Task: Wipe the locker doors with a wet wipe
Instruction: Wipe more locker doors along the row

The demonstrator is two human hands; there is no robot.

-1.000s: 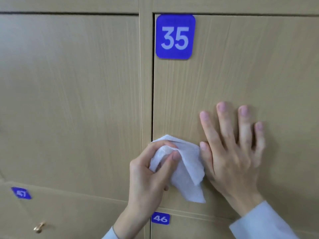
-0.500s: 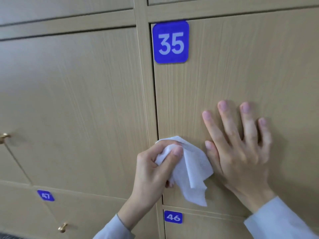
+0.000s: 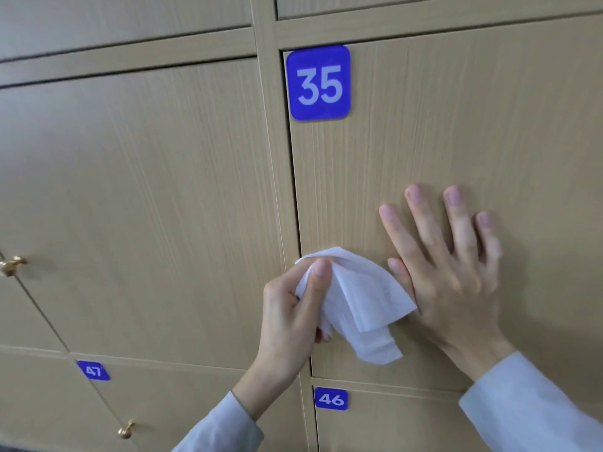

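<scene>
The left hand (image 3: 290,308) pinches a crumpled wet wipe (image 3: 359,298) against the lower left of locker door 35 (image 3: 456,125), while the right hand (image 3: 453,272) lies spread flat on it. The wipe looks limp, light and floppy, so bunching it under the fingers seems best.

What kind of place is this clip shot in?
Probably a locker room or storage area: wood-grain locker doors in a grid, blue number plates 35 and 46, and small brass knobs.

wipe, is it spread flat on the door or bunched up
Bunched up: the left hand pinches the wipe into folds, with loose ends hanging below against door 35.
</scene>
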